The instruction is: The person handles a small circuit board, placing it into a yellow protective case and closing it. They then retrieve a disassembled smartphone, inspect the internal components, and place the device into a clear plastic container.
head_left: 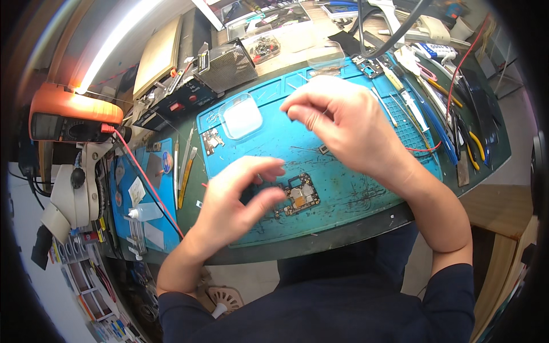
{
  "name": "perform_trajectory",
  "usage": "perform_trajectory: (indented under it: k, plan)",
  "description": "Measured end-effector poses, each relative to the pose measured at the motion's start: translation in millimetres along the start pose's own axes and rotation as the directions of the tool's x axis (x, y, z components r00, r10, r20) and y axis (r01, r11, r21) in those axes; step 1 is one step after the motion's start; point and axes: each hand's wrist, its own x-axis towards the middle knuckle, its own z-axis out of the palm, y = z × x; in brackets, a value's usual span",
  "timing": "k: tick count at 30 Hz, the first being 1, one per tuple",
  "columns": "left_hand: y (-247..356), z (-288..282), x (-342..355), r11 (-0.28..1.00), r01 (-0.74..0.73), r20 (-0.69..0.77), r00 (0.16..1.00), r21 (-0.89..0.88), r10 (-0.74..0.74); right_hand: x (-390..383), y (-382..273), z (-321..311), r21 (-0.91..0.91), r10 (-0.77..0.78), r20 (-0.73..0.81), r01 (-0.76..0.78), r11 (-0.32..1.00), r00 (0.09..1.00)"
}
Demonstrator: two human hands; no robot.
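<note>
Left hand (229, 197) with thumb and fingers spread, near a circuit board (301, 197) on a blue mat (343, 220), right hand (353, 121) above the mat, fingertips drawn together, any grip indistinct.

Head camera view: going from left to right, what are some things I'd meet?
Orange multimeter, squeeze bottle, square plastic container, bare circuit board, yellow-handled pliers.

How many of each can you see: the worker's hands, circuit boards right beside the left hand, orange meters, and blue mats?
Hands: 2 (left hand, right hand)
Circuit board beside the left hand: 1
Orange meter: 1
Blue mats: 2 (large mat, small mat)
Total: 6
</note>
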Motion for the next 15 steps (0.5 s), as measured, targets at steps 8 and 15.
perform_trajectory:
  k: [8, 15]
  plan:
    - [4, 9, 5, 0.929, -0.232, 0.081, 0.973, 0.289, 0.218, 5, 2, -10, 0.080, 0.224, -0.036, -0.221, 0.972, 0.974]
    - [-5, 5, 1, 0.970, -0.054, -0.168, 0.981, 0.237, 0.096, 4, 3, -8, 0.318, 0.296, 0.001, -0.281, 0.905, 0.955]
